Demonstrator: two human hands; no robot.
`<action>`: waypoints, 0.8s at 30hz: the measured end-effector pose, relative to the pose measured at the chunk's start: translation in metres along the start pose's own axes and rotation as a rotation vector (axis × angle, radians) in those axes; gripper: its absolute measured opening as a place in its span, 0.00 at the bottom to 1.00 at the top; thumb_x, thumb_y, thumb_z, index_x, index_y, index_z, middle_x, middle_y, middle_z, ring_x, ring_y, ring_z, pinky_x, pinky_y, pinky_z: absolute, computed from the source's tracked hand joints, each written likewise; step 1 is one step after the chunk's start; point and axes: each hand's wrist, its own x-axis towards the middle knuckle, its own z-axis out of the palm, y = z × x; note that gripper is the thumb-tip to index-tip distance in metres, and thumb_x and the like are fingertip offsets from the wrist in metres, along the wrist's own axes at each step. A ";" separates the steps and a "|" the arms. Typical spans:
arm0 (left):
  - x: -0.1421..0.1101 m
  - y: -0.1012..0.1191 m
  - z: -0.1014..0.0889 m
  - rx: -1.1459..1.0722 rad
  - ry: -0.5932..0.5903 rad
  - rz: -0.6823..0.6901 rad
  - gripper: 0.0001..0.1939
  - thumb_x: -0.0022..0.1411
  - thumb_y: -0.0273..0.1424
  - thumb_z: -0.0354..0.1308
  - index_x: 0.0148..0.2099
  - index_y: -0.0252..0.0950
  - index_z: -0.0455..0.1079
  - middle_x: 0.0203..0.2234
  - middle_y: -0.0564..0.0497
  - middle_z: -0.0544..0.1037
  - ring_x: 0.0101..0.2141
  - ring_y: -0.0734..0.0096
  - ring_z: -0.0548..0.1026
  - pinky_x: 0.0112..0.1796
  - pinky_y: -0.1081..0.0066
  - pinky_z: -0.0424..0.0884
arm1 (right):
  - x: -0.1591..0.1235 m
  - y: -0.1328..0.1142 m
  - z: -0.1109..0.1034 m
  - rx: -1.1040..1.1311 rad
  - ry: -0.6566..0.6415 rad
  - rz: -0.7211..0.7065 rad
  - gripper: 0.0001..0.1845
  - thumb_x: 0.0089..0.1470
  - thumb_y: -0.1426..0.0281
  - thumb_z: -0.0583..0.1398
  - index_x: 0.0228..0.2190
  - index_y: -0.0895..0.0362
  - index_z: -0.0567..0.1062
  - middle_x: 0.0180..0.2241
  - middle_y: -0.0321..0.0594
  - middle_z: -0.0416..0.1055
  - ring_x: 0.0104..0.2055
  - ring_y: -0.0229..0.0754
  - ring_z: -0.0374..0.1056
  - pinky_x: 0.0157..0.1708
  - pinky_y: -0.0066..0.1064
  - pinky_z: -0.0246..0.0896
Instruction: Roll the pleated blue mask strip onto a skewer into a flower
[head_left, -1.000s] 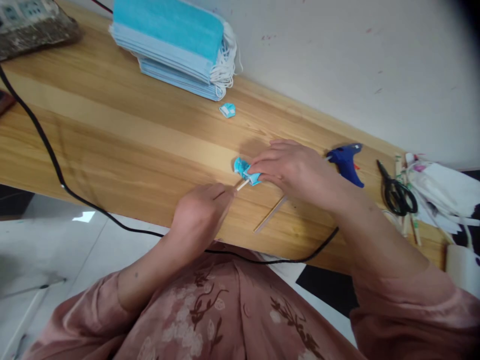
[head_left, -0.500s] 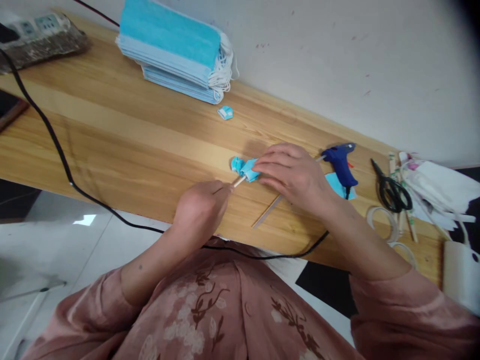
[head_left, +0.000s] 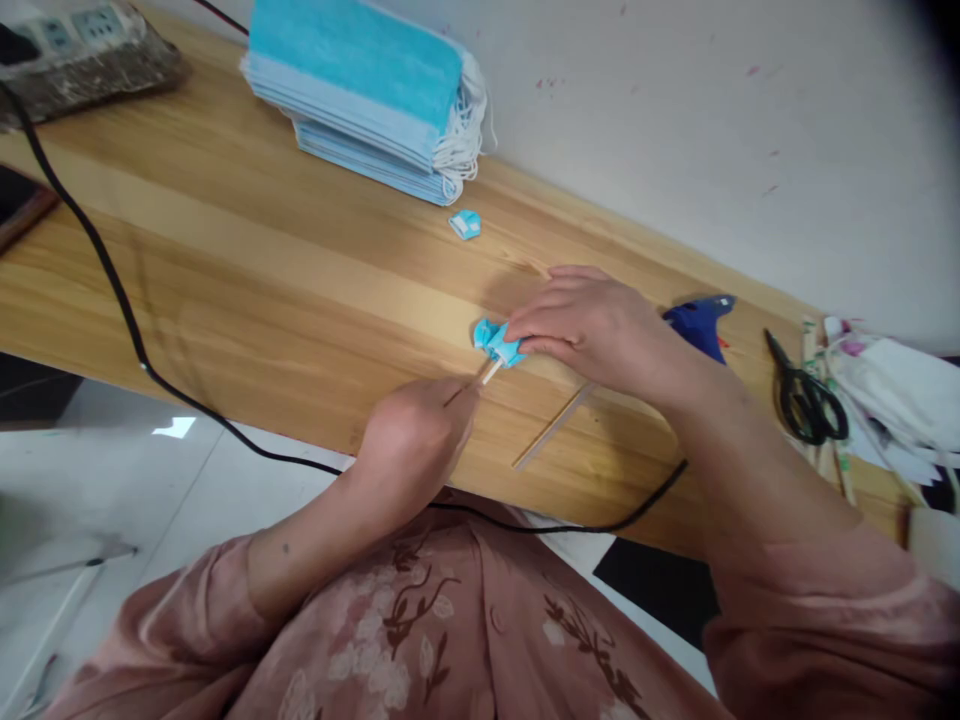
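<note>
open tabletop (head_left: 300,290) leftward, cord (head_left: 112,275) across, masks (head_left: 352,60) beyond

1 cam, head-worn, looks fwd & steeply down, near: wearer's shirt (head_left: 480,610) at 6 o'clock, wall (head_left: 675,130) at 1, tabletop (head_left: 262,290) slanting approx 10 to 4, L hand (head_left: 416,435) & R hand (head_left: 585,320) close to ctr.

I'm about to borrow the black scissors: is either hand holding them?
No, the right hand holds a blue piece, the left hand a thin stick, and the scissors lie off to the right.
</note>
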 end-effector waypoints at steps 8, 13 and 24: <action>-0.001 0.002 0.001 0.018 0.013 -0.057 0.14 0.76 0.27 0.48 0.41 0.35 0.74 0.33 0.47 0.82 0.30 0.65 0.78 0.30 0.68 0.70 | 0.024 0.003 -0.011 0.017 -0.157 -0.069 0.15 0.69 0.61 0.56 0.37 0.44 0.83 0.40 0.32 0.84 0.44 0.50 0.77 0.65 0.50 0.57; -0.001 0.003 0.002 -0.011 0.023 -0.097 0.13 0.76 0.29 0.50 0.39 0.36 0.74 0.33 0.47 0.82 0.30 0.65 0.77 0.30 0.68 0.70 | 0.035 0.011 -0.012 0.037 -0.216 -0.094 0.11 0.67 0.64 0.60 0.35 0.44 0.82 0.37 0.29 0.84 0.39 0.47 0.77 0.64 0.53 0.53; 0.001 0.002 0.007 0.056 0.004 -0.109 0.15 0.75 0.27 0.48 0.37 0.35 0.75 0.29 0.46 0.81 0.28 0.64 0.77 0.28 0.68 0.66 | 0.071 0.005 -0.023 -0.046 -0.452 0.061 0.06 0.54 0.73 0.70 0.34 0.49 0.83 0.29 0.28 0.79 0.31 0.39 0.68 0.31 0.33 0.54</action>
